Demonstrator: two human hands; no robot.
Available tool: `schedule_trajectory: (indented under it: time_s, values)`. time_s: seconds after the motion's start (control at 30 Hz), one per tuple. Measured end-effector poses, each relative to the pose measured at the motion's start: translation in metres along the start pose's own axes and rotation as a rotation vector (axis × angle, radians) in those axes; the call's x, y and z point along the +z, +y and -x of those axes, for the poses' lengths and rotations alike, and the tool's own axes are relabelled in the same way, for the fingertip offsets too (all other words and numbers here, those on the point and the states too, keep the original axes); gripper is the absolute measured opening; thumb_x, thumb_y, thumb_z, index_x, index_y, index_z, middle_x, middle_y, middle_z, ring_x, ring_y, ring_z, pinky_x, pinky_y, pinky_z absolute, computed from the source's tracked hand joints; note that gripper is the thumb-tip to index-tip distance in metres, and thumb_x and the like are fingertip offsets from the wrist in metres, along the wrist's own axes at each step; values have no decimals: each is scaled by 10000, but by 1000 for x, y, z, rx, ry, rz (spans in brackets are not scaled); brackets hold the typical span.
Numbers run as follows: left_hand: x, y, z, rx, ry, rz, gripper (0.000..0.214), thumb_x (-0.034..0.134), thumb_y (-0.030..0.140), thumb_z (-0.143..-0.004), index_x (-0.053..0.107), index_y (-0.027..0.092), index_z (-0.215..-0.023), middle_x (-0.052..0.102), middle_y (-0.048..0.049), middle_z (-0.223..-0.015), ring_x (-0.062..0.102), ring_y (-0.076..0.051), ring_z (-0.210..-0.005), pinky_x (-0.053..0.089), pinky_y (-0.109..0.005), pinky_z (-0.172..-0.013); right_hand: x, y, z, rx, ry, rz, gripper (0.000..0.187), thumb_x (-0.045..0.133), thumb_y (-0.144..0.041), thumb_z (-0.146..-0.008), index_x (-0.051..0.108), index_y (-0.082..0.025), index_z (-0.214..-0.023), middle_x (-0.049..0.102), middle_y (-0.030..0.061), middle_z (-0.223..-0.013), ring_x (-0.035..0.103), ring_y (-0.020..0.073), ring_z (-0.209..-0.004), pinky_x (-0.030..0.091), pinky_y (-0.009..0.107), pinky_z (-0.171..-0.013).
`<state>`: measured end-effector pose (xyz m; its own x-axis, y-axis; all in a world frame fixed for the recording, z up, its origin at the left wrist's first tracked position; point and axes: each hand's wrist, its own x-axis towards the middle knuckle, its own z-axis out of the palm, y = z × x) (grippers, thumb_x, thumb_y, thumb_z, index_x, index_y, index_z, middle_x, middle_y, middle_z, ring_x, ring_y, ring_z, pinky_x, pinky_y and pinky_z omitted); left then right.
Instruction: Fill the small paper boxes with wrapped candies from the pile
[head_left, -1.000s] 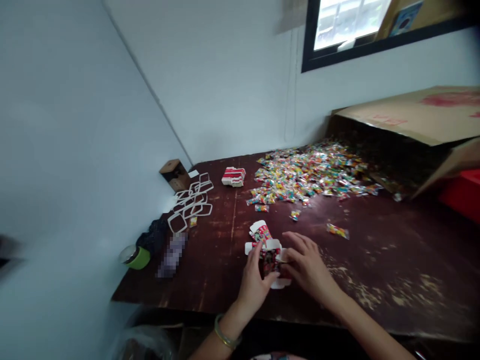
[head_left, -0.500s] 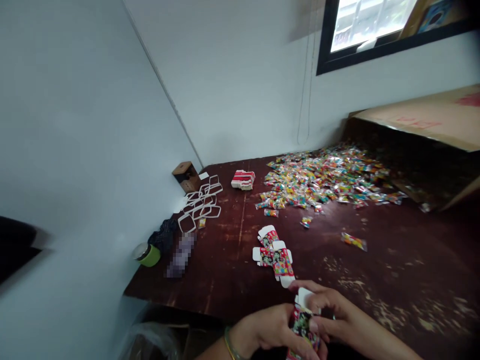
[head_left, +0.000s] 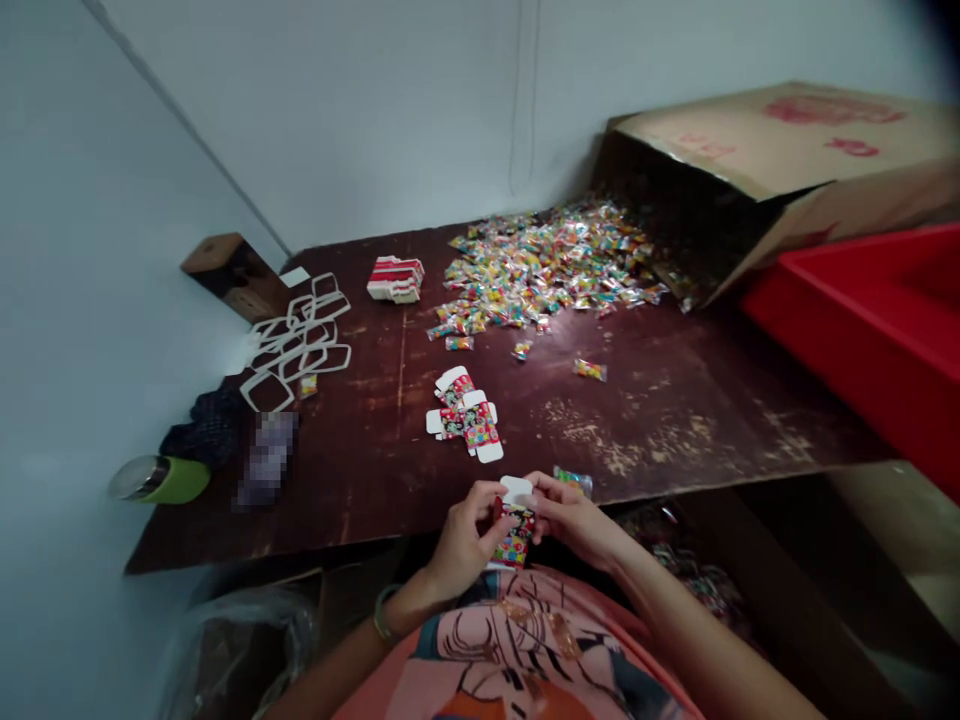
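1. Near edge of the desk [head_left: 675, 400], about mid-span: left hand [head_left: 465, 535] and right hand [head_left: 574, 520] meet just off the edge, over the lap, both on one small printed carton [head_left: 514, 528].
2. Left fingers [head_left: 486, 500] pinch the carton's left side. Right fingers [head_left: 541, 492] pinch its upper right, by the white top flap.
3. Judged half formed: the body is up and the top flap is open, not tucked. Can't tell if the bottom is closed or if anything is inside.
4. One candy sachet [head_left: 574, 480] lies on the near edge, just beside the right hand, outside the carton.
5. Flat blanks [head_left: 465, 420] lie unfolded just beyond the hands, toward mid-desk.
6. Far edge: a stack of blanks [head_left: 395, 278], unfolded. Beside it a loose candy pile [head_left: 547, 265] spills from a cardboard box [head_left: 750, 140] lying on its side at the far right corner.
7. Left edge: white cut-out frames [head_left: 296, 335], a wooden block [head_left: 225, 265] at the far left corner, and a green cup [head_left: 161, 478] lying over near the near left corner.
8. A red tray [head_left: 862, 320] sits off the right edge. No finished cartons are in view, so most of the work looks left.
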<state>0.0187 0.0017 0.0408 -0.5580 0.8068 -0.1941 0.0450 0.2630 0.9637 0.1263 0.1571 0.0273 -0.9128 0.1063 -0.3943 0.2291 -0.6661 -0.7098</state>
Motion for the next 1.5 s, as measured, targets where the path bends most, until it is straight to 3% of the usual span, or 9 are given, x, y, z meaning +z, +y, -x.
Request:
schedule_trajectory:
  time_s: [0.1,0.2,0.37,0.5,0.63,1.03,1.3,1.4,1.5]
  values:
    - [-2,6,5,56,-64,-111,186,535,335,-870,642,183,-862,636,-17,-776,566,-157,-712,407,-251,-701,-7,0,-4,164,-108,-50,328,795,-291,-674,603,-163,-907,565,-39,-737,489,29,-500,514,171,-527]
    - [2,10,6,-34,-34,104,304,536,282,-854,582,204,-1144,625,-6,-811,565,-161,-763,409,-259,-749,-11,-2,-10,267,-199,-36,375,797,-256,-656,619,-171,-974,578,-40,-734,499,29,-493,528,174,-519]
    - [11,2,-4,-424,-51,718,735,566,186,-681,331,194,-1378,642,-16,-879,582,-165,-765,433,-295,-757,-1,-9,-10,48,-169,324,288,748,-383,-712,685,-147,-863,597,-5,-795,570,70,-583,526,175,-516]
    - [10,-2,-8,-487,-93,801,687,531,159,-693,366,180,-1359,672,-38,-898,596,-170,-754,435,-309,-742,9,-9,-9,-94,-81,486,449,599,-507,-821,671,-114,-618,541,0,-732,526,59,-531,481,170,-474]
    - [5,-4,-4,-469,-127,872,670,548,200,-728,366,188,-1372,664,-85,-1068,616,-218,-919,437,-356,-839,9,-7,-14,-70,-58,485,366,692,-500,-742,742,-147,-825,554,12,-812,555,97,-597,515,224,-515]
    - [-9,-12,-5,-196,-205,377,797,655,144,-711,323,262,-1426,587,-69,-1147,554,-207,-1053,402,-343,-940,7,-7,-4,-596,-193,1260,266,544,-274,-907,664,-255,-1143,589,70,-1063,533,179,-1008,442,308,-889]
    - [-79,26,-12,-195,-541,-437,324,649,160,-660,694,206,-978,679,-20,-966,586,-220,-931,426,-333,-888,-134,-117,-72,-623,752,1514,336,548,-262,-863,610,-161,-1177,545,170,-1263,446,314,-1175,339,484,-983]
    - [-83,25,-16,-251,-285,-275,264,651,263,-699,636,168,-945,665,-22,-884,609,-207,-838,479,-333,-802,-148,-122,-75,-618,761,1461,264,479,-243,-887,633,-131,-1070,638,168,-1082,536,282,-1023,392,427,-907]
    - [-65,17,-23,-324,49,58,466,614,396,-767,475,191,-1161,639,-59,-993,634,-195,-795,534,-345,-691,-114,-97,-70,-617,724,1373,269,447,-320,-919,598,-130,-1036,669,104,-868,587,203,-767,450,313,-717]
